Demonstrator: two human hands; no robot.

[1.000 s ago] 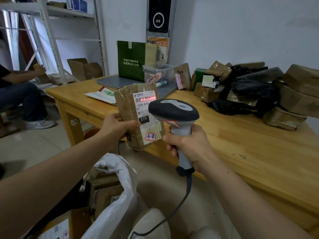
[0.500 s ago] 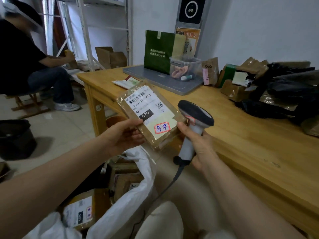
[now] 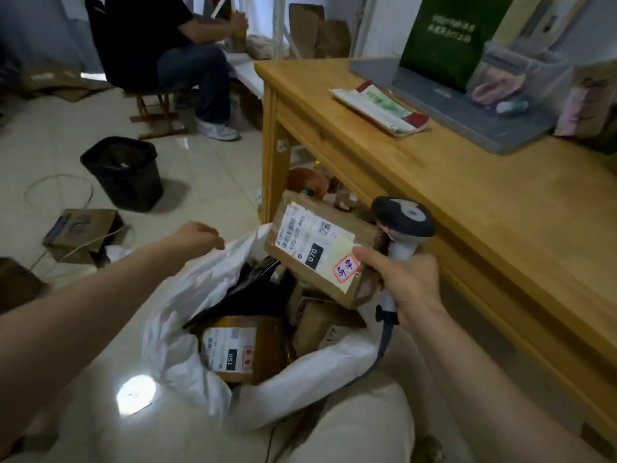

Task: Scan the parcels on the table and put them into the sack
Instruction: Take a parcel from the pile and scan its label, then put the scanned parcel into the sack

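Note:
A flat brown parcel [image 3: 317, 242] with a white label reading 070 hangs tilted over the mouth of the white sack [image 3: 187, 305] on the floor. My right hand [image 3: 410, 289] pinches the parcel's near corner under the thumb while its fingers wrap the handle of the grey barcode scanner [image 3: 405, 222]. At the sack's far left rim, my left hand [image 3: 195, 237] grips the edge with curled fingers. Several brown parcels [image 3: 233, 349] and a black bag lie inside the sack.
The wooden table [image 3: 484, 202] stands to the right, carrying a printed envelope [image 3: 380, 108] and a grey laptop [image 3: 467, 105]. On the floor to the left are a black bin [image 3: 123, 172] and a cardboard box [image 3: 83, 228]. A person [image 3: 160, 45] sits beyond.
The parcel passed from my left hand to my right hand, which still holds the scanner, and came down over the sack. My left hand moved to the sack's rim. My view dropped.

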